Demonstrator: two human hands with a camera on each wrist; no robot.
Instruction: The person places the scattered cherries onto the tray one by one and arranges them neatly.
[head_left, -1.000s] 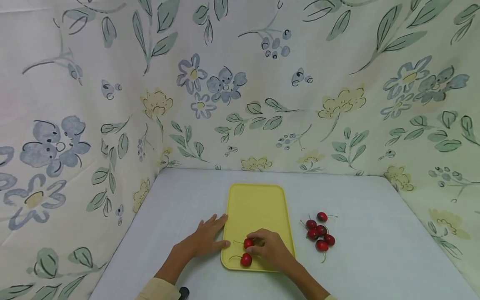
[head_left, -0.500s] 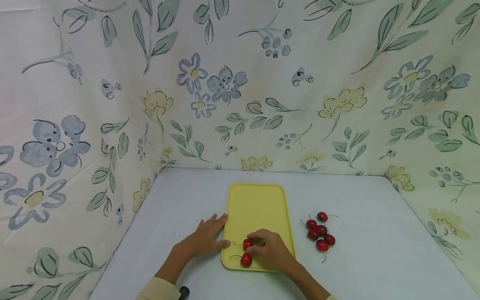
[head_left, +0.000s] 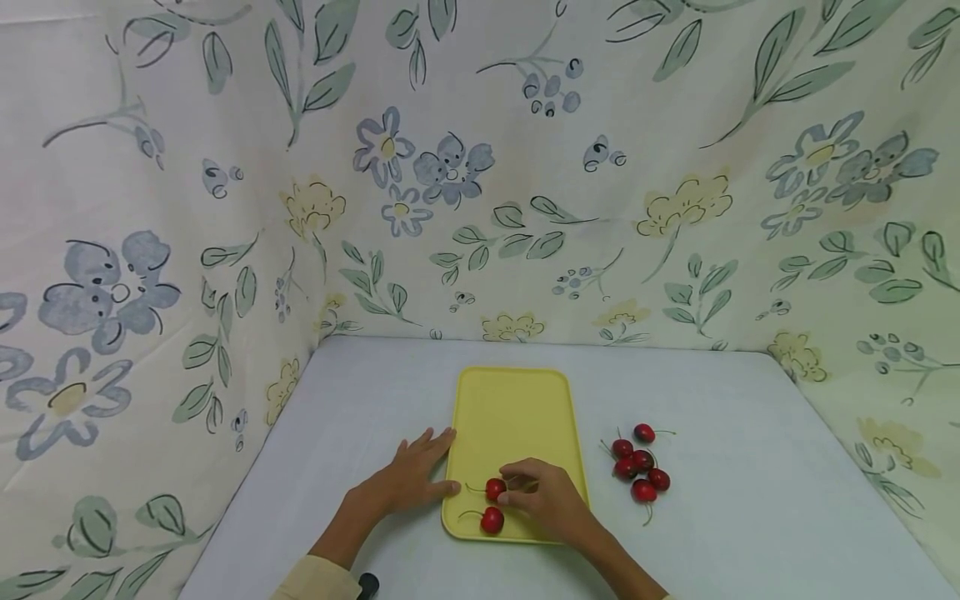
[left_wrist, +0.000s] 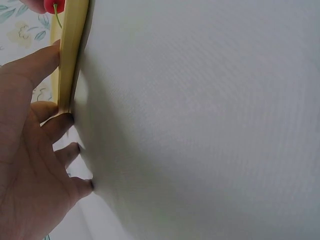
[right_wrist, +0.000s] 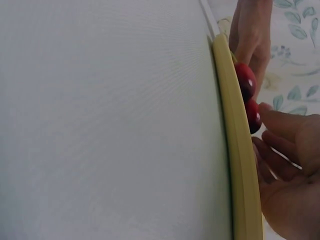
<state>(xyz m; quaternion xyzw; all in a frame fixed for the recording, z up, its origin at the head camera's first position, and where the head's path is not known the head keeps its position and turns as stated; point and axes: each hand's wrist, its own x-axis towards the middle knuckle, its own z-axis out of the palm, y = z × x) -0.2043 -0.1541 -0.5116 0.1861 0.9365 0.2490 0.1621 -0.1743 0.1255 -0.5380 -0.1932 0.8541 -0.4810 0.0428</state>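
My left hand (head_left: 411, 477) touches the yellow tray (head_left: 517, 417), fingers spread; my right hand's (head_left: 551, 502) meet the farther cherry (head_left: 495, 489) at the tray's near end, I can't tell if pinching, so best ease off gently.

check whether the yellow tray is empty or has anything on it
Not empty: the head view shows two cherries on the yellow tray, toward its near end.

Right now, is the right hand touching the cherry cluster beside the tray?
Apart. The head view shows it: the right hand is over the yellow tray, with white tabletop visible between it and the cherry cluster.
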